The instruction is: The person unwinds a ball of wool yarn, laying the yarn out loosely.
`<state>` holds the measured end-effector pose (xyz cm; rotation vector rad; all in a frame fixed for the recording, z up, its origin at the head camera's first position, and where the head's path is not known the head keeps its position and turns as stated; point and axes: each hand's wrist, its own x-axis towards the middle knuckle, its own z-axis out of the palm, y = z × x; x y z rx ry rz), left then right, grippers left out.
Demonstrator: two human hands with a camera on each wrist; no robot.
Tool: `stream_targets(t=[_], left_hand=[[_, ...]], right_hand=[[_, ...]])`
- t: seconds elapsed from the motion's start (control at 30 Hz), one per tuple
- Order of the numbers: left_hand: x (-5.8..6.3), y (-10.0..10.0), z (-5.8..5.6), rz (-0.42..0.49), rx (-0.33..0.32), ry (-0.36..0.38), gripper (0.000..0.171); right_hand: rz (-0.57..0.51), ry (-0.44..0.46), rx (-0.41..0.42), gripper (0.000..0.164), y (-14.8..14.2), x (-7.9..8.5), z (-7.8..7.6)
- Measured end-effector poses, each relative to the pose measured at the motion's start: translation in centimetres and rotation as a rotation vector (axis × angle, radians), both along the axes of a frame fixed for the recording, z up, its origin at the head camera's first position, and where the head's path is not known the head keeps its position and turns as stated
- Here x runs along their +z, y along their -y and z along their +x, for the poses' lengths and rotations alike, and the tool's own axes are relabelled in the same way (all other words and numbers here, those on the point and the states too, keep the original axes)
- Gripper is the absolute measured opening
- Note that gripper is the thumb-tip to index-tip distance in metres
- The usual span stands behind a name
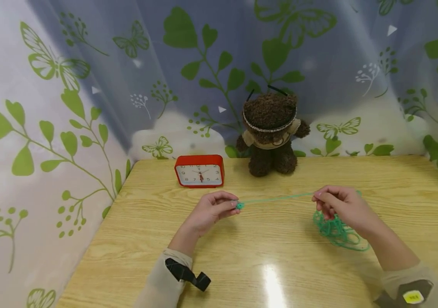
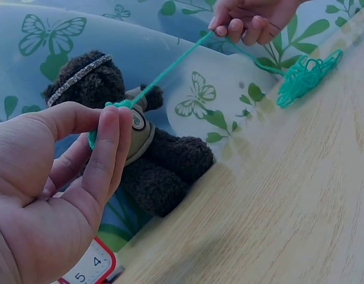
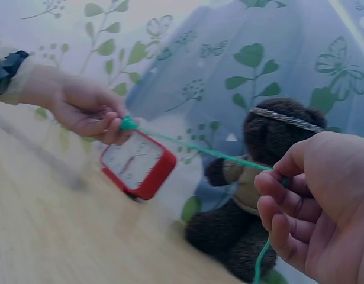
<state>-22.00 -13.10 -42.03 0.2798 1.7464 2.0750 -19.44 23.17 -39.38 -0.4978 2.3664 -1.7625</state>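
Observation:
My left hand (image 1: 213,211) pinches a small knotted bundle of green yarn (image 1: 239,205) between thumb and fingers. From it a taut green strand (image 1: 276,199) runs across to my right hand (image 1: 344,207), which pinches it between thumb and index finger. In the left wrist view the bundle (image 2: 119,105) pokes out past the fingertips. Past the right hand the yarn hangs down, as the right wrist view shows with the lower strand (image 3: 263,260). A loose tangle of green yarn (image 1: 342,234) lies on the wooden table below the right hand, partly hidden by it.
A red alarm clock (image 1: 199,172) stands at the back left of the wooden table (image 1: 242,265). To its right sits a brown plush bear (image 1: 270,128) with a headband, against the patterned curtain (image 1: 211,51). A black strap (image 1: 188,273) is around the left sleeve.

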Motion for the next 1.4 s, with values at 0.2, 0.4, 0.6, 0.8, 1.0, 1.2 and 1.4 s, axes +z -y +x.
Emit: stream_targets(t=[0.2, 0.4, 0.6, 0.8, 1.0, 1.2, 1.4], left_hand=[[-0.1, 0.1, 0.0, -0.015, 0.014, 0.001, 0.034], [0.2, 0.3, 0.0, -0.022, 0.025, 0.01, 0.031], [0.3, 0.3, -0.1, -0.013, 0.019, 0.001, 0.028], [0.2, 0.3, -0.1, -0.007, 0.015, 0.005, 0.033], [0.3, 0.4, -0.1, 0.011, 0.021, 0.017, 0.02], [0.2, 0.4, -0.1, 0.016, 0.011, 0.001, 0.022], [0.2, 0.4, 0.0, 0.013, 0.018, 0.009, 0.013]], right_hand=[[0.075, -0.017, -0.073, 0.035, -1.6, 0.9, -0.1], [0.103, -0.061, -0.131, 0.031, -3.0, 1.0, -0.2], [0.089, -0.047, -0.169, 0.029, -4.0, 1.4, -0.4], [0.064, -0.071, -0.19, 0.028, -4.9, 1.6, -0.4], [0.054, -0.08, -0.219, 0.027, -5.9, 1.9, -0.5], [0.038, -0.097, -0.254, 0.028, -6.9, 2.1, -0.4], [0.004, -0.097, -0.307, 0.027, -7.8, 2.3, -0.4]])
